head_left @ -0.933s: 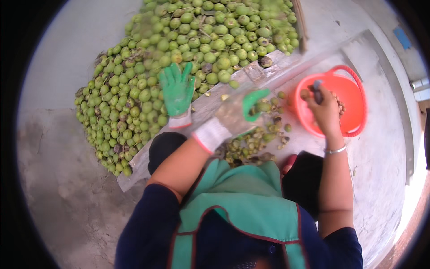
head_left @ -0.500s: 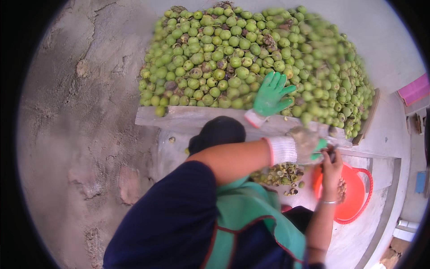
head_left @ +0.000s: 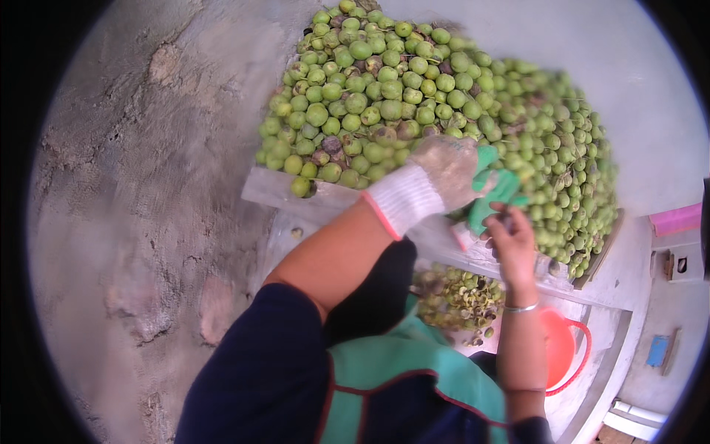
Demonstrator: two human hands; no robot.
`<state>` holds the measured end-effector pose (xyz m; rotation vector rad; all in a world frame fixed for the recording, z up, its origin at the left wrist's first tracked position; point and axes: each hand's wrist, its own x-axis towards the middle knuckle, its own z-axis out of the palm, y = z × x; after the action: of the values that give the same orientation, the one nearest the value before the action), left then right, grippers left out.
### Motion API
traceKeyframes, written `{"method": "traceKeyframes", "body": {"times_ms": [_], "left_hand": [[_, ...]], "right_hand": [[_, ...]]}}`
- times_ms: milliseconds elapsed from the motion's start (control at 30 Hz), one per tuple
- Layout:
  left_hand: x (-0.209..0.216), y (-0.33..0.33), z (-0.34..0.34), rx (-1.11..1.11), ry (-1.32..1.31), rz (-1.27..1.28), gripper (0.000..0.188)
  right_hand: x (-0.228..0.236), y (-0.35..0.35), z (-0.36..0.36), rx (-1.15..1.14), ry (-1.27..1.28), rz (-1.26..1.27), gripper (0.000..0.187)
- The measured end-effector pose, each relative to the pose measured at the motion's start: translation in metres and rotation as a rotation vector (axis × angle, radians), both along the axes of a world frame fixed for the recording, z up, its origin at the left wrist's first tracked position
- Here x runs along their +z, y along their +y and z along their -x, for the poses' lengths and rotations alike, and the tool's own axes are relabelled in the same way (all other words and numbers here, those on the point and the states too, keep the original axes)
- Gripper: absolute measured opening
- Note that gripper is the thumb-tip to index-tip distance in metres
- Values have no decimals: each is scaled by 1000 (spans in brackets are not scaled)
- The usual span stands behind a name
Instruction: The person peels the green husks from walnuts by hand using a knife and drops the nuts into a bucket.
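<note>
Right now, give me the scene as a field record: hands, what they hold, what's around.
left hand: white knit glove with green palm, raised in front of the fruit heap
right hand: bare, silver bangle on wrist, fingers closed on something small; cannot tell what
heap: round green fruits, some browned, behind a pale board
lower pile: darker husk pieces
tub: orange-red plastic basin, partly hidden by the right forearm

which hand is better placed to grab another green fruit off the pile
Left, probably. The gloved left hand is stretched out right at the edge of the pile of green fruits, while the bare right hand sits nearer the body, fingers curled around something small and dark.
</note>
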<state>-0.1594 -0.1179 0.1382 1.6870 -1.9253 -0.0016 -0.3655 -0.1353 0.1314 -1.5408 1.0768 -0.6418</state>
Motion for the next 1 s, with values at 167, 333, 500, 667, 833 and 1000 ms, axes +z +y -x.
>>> {"method": "traceKeyframes", "body": {"times_ms": [167, 333, 500, 667, 833, 1000], "left_hand": [[-54, -49, -159, 504, -35, -176, 43], [-57, -96, -262, 764, -104, -571, 52], [-44, -136, -254, 623, -279, -725, 44], [-89, -169, -301, 561, -347, -897, 32], [-72, -163, -282, 573, -386, -934, 34], [-54, -152, -265, 635, -339, -927, 49]], "right_hand": [[-18, -5, -38, 85, 54, -63, 22], [-39, -19, -57, 104, 16, -114, 23], [-57, -33, -49, 7, 22, -139, 23], [-62, -36, -47, 6, 2, -152, 22], [-77, -32, -8, -114, 50, -117, 23], [-87, -30, 11, -129, 62, -147, 24]]}}
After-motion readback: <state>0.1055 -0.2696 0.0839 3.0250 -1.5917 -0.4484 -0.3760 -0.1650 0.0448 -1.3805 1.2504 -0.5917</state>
